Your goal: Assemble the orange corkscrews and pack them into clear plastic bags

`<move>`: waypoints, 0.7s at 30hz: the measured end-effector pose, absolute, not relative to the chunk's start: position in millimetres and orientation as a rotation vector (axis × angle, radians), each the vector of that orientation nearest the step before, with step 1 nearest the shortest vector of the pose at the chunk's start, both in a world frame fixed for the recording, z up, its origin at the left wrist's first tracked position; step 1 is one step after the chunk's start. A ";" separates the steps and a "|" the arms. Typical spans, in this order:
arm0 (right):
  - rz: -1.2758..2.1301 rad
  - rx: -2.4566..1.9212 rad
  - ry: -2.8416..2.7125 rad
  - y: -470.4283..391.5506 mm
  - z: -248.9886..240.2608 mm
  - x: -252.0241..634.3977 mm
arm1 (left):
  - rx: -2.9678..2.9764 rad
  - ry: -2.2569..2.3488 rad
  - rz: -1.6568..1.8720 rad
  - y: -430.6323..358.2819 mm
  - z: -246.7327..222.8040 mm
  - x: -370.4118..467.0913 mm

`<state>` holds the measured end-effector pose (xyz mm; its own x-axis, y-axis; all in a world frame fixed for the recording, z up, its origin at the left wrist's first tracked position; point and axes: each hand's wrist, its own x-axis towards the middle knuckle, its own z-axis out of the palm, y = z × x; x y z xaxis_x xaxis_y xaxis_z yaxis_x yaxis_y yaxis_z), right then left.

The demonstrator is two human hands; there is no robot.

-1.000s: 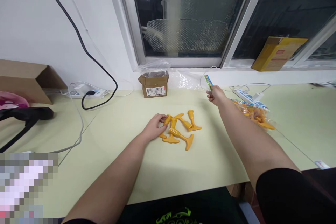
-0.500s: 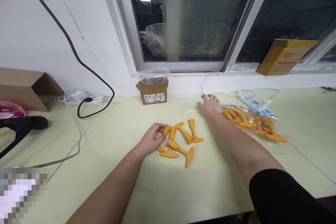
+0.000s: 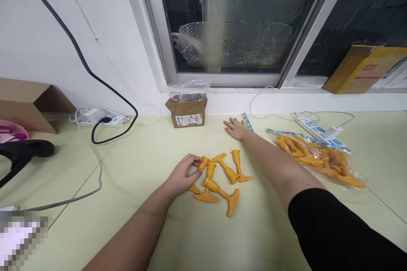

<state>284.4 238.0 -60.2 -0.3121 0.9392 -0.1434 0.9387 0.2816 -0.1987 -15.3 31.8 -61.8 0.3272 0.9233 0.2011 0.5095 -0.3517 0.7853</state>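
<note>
Several orange plastic pieces [image 3: 230, 172], each with a ribbed barrel and a T-shaped end, lie in a loose group on the pale green table [image 3: 143, 178]. My left hand [image 3: 184, 173] is at the group's left edge, its thumb and fingers curled round the barrel of the leftmost piece [image 3: 203, 163]. Farther back, my right hand [image 3: 235, 128] lies palm down with fingers spread on a flat clear bag, whose colourful edge strip [image 3: 247, 122] shows beside the wrist. What is under the palm is hidden.
Filled clear bags of orange pieces [image 3: 321, 159] lie at the right, before a power strip [image 3: 321, 132]. A small open carton [image 3: 187, 112] stands by the wall. Cables, another power strip [image 3: 111, 121] and a black object [image 3: 28, 152] are at the left.
My right hand has moved left across the clear bag and flattened, and the bag's colourful strip now shows. My left hand stays at the leftmost orange piece. The view has shifted slightly.
</note>
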 end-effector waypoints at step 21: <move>0.150 -2.278 -2.202 150.5 14.4 451.8 | 1.997 1.217 0.891 35.8 -63.2 -12.4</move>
<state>451.8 150.5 14.4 0.0317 0.9956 -0.0886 0.9984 -0.0358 -0.0442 -12.4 35.8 -63.2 0.3451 0.9119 0.2220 0.4876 -0.3763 0.7878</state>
